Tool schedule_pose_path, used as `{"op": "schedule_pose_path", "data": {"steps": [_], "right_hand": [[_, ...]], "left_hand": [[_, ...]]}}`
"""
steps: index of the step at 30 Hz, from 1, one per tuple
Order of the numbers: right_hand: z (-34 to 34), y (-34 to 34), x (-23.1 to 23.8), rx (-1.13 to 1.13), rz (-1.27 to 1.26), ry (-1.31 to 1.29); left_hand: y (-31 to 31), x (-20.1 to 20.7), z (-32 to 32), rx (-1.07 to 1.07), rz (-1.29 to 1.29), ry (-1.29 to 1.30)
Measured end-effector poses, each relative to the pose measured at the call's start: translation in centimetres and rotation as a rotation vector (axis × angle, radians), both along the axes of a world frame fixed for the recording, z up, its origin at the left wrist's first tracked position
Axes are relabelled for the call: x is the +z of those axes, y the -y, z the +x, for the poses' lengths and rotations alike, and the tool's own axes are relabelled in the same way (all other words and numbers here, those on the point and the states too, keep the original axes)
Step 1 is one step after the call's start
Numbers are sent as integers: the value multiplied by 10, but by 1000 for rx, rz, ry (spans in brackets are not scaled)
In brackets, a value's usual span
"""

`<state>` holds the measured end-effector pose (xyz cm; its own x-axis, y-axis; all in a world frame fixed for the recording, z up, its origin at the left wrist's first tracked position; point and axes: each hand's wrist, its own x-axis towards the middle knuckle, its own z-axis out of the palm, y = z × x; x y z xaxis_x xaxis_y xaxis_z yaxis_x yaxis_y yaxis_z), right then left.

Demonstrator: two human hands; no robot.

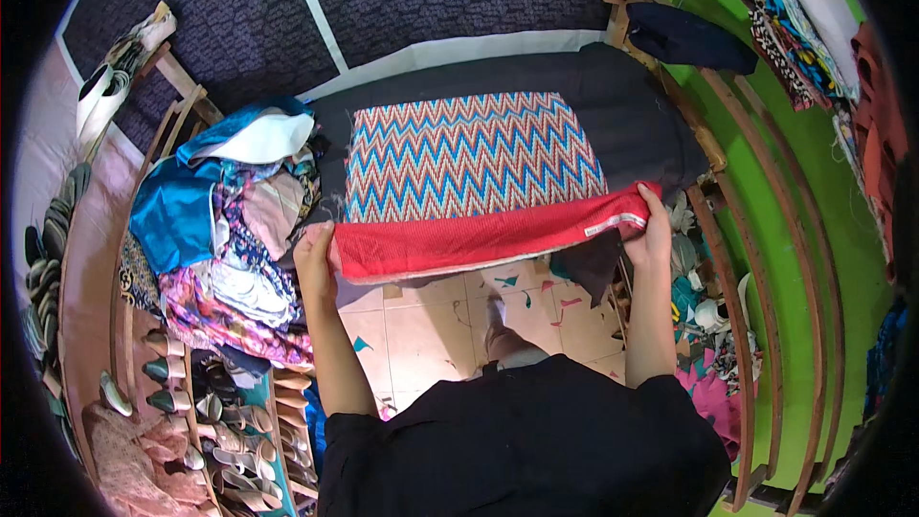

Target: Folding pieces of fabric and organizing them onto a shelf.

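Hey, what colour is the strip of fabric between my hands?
Red, with a pale lower edge; the strip shows best in the head view.

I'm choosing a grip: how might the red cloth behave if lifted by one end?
Probably floppy: the red cloth creases beside the right hand. Seems unlikely to roll, being spread as a flat band between that hand and the left hand.

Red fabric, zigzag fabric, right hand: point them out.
Red fabric [479, 242], head view: middle of the strip.
Zigzag fabric [469, 159], head view: middle of the patterned face.
Right hand [654, 233], head view: middle of the hand.
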<state>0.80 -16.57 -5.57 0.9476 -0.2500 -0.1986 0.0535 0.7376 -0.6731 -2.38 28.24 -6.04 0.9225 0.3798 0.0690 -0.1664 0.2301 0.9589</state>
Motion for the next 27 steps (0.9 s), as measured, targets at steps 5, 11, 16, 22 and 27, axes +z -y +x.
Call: {"op": "schedule_pose_path", "data": {"steps": [5,11,16,22,27], "right_hand": [[92,-6,9,65,74,-33],[212,-11,-47,177,254,-14],[223,-17,-95,110,81,-160],[209,-24,-74,161,-297,-85],[215,-4,-76,-46,-1044,14]], "left_hand": [[-11,11,97,-61,-106,-61],[-18,-40,210,-23,-253,-322],[-2,-73,226,116,105,-196],[24,-68,199,165,815,-94],[17,-51,179,384,1322,-400]]}}
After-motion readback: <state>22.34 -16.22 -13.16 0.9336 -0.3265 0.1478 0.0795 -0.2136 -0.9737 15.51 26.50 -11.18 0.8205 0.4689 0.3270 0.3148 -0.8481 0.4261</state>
